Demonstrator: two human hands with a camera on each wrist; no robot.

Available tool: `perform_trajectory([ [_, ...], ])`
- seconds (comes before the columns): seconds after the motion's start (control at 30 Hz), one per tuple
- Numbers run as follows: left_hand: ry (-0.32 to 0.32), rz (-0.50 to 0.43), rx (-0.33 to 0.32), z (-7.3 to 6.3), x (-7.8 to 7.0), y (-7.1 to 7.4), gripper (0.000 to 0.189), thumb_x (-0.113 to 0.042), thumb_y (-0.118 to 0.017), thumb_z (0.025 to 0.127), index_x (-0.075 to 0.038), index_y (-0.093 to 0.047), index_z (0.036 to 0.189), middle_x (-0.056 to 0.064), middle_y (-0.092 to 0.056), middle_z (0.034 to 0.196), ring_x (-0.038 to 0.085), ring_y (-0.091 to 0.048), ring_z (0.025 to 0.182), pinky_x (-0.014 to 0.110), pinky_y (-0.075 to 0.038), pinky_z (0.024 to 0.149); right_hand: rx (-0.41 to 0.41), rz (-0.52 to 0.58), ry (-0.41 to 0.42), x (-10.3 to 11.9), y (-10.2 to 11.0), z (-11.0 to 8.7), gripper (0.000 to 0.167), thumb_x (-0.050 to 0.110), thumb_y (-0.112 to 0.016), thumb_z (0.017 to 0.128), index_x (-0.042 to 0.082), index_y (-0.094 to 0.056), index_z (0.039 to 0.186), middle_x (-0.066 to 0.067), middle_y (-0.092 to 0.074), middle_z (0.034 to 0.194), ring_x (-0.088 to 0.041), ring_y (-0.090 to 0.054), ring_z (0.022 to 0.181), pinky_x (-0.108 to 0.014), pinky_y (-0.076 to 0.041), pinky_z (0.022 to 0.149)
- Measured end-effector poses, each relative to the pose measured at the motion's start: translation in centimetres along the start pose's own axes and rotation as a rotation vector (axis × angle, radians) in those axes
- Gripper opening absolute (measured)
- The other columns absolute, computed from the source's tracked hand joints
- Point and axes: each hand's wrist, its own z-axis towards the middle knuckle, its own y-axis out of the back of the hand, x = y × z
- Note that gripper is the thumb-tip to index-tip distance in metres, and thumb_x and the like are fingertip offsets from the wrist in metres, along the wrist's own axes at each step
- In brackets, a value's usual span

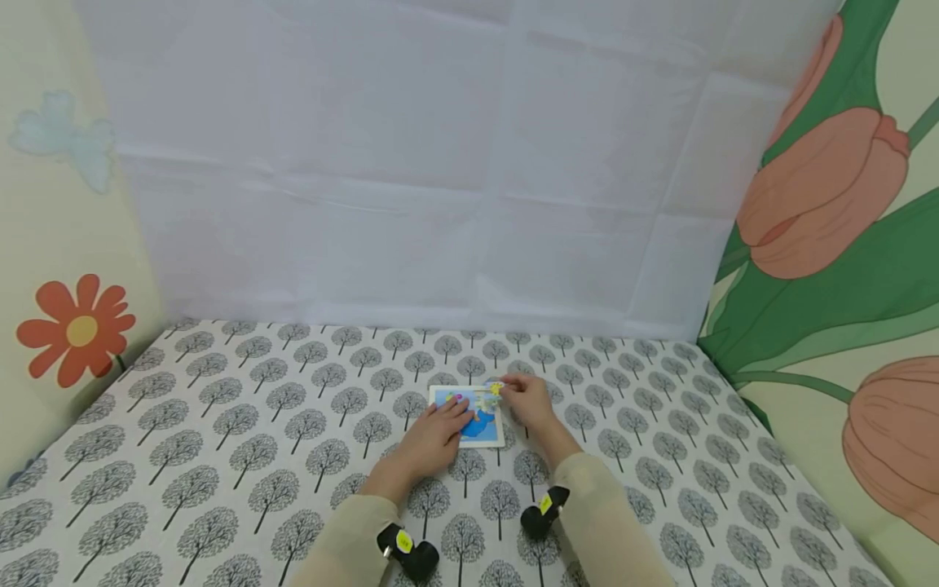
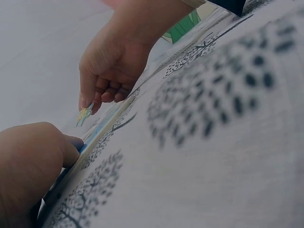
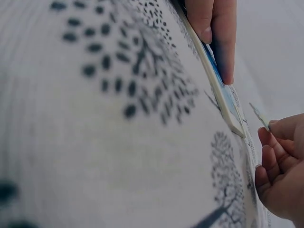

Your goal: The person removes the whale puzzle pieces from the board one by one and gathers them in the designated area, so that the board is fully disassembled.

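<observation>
A flat white-framed picture puzzle (image 1: 502,434) with a blue picture lies on the cloth. My left hand (image 1: 433,436) rests on its left side, fingers laid across the picture and covering part of it. In the right wrist view, fingertips of the left hand (image 3: 219,38) touch the board's face (image 3: 223,102). Above the puzzle's upper right corner, my right hand (image 1: 530,403) pinches a small, thin puzzle piece (image 1: 495,389) with a yellow shape on it. Seen from the left wrist, that piece (image 2: 84,115) is tilted and held off the board, between thumb and fingers.
A white cloth printed with dark trees (image 1: 235,420) covers the table. Behind it hangs a white sheet (image 1: 411,163). Painted walls with a red flower (image 1: 82,330) and large tulips (image 1: 822,196) flank both sides. Small black wrist cameras (image 1: 407,554) sit on both sleeves.
</observation>
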Motion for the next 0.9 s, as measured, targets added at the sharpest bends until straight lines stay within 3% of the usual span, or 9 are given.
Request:
perform_trajectory([
  [0.3,-0.019,-0.011,-0.018,0.1,-0.1,0.0,0.035,-0.004,-0.043,0.087,0.004,-0.048,0.12,0.018,-0.037,0.13,0.032,-0.029,0.121,0.049,-0.021,0.097,0.02,0.035,-0.024,0.1,1.1,-0.2,0.022,0.01,-0.057,0.081,0.005,-0.062,0.102,-0.004,-0.057,0.084,-0.016,-0.052,0.077,-0.025,-0.047,0.065],
  [0.9,-0.007,-0.028,-0.014,0.0,0.1,-0.2,0.036,-0.005,-0.042,0.087,0.002,-0.047,0.122,0.016,-0.037,0.13,0.029,-0.029,0.121,0.044,-0.021,0.098,-0.012,0.003,0.074,-0.5,5.8,-0.3,0.024,0.006,-0.058,0.08,-0.001,-0.06,0.103,-0.007,-0.058,0.087,-0.018,-0.052,0.079,-0.027,-0.046,0.066],
])
